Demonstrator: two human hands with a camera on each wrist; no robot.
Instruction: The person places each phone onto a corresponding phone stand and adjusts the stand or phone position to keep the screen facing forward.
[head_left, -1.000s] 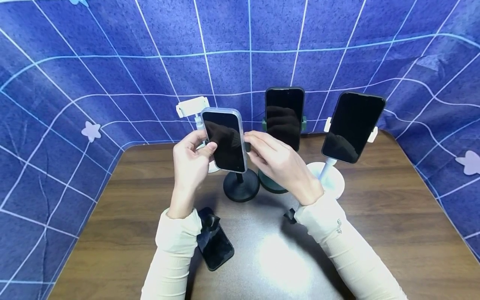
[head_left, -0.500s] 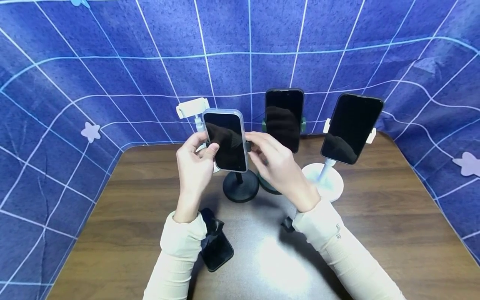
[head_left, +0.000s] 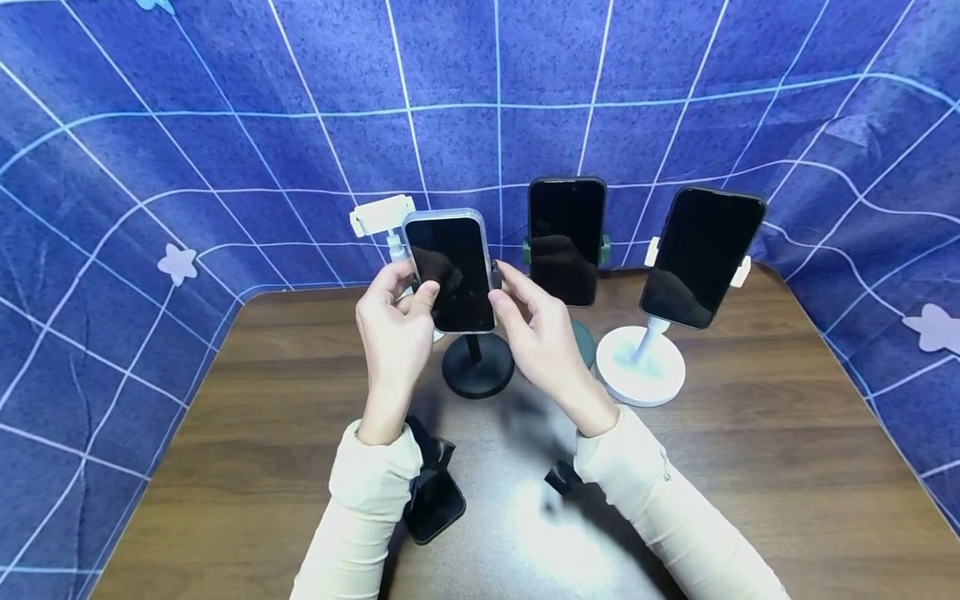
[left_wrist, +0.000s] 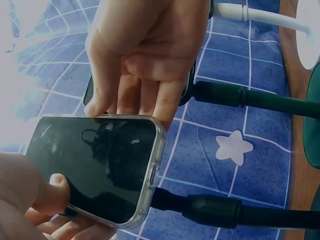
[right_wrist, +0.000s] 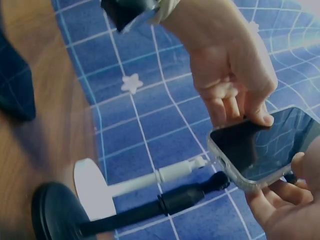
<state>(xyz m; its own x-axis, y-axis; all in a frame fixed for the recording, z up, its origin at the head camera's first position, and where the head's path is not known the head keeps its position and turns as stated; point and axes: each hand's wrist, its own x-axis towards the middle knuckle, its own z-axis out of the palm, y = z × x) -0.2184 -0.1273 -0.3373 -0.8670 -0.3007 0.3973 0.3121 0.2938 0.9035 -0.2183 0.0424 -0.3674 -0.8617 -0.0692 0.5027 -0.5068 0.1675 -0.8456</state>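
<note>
A smartphone (head_left: pixel 453 275) in a clear case faces me, screen outward, on the black phone stand (head_left: pixel 477 367). Small black clamp arms (head_left: pixel 496 274) show at its sides. My left hand (head_left: pixel 397 325) grips the phone's left edge, thumb on the screen and fingers behind. On the opposite edge, my right hand (head_left: pixel 543 337) holds the phone and clamp side between thumb and fingers. The left wrist view shows the right thumb along the case (left_wrist: pixel 152 200) edge. In the right wrist view the black stem (right_wrist: pixel 175 200) meets the phone from below; the clamp's back is hidden.
Right of it, a green stand holds a black phone (head_left: pixel 566 242), and a white stand (head_left: pixel 641 367) holds another phone (head_left: pixel 703 257). A white holder (head_left: pixel 382 216) rises behind on the left. A phone (head_left: pixel 435 507) lies near my left sleeve. A blue gridded cloth (head_left: pixel 480 67) hangs behind.
My right hand has turned and dropped slightly, its thumb now against the phone's lower right edge. The phone has risen a little. My left hand keeps its grip.
</note>
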